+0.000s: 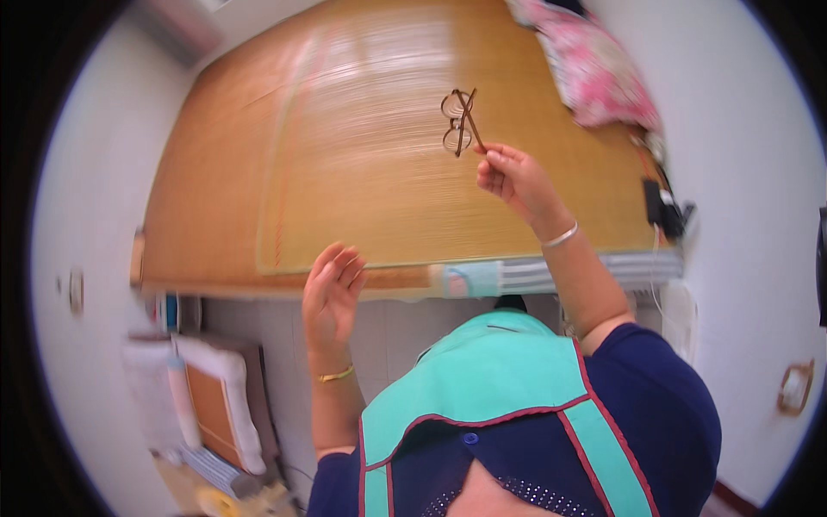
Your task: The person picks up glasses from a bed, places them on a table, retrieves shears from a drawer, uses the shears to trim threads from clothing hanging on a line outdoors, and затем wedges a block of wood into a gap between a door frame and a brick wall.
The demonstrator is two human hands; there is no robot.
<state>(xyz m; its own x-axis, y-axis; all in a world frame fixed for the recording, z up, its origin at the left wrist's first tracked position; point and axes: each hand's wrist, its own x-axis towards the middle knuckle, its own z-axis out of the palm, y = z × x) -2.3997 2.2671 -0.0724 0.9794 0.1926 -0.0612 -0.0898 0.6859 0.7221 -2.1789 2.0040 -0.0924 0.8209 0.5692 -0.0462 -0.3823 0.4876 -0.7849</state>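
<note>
A pair of eyeglasses (459,123) with thin round dark frames hangs in the air over the bed mat, its temple arms crossing. My right hand (514,178) pinches the end of one temple between thumb and fingers. On the left, my left hand (334,289) is raised near the front edge of the bed, fingers extended and slightly curled, with nothing in it. Beneath both hands spreads the tan woven mat (370,172) that covers the bed.
A pink floral pillow (603,90) lies at the far right corner, against the wall. Black chargers with a cord (663,207) sit at the bed's right edge. A striped cloth (551,274) runs along the front edge. At lower left stands a white-edged padded chair (215,401).
</note>
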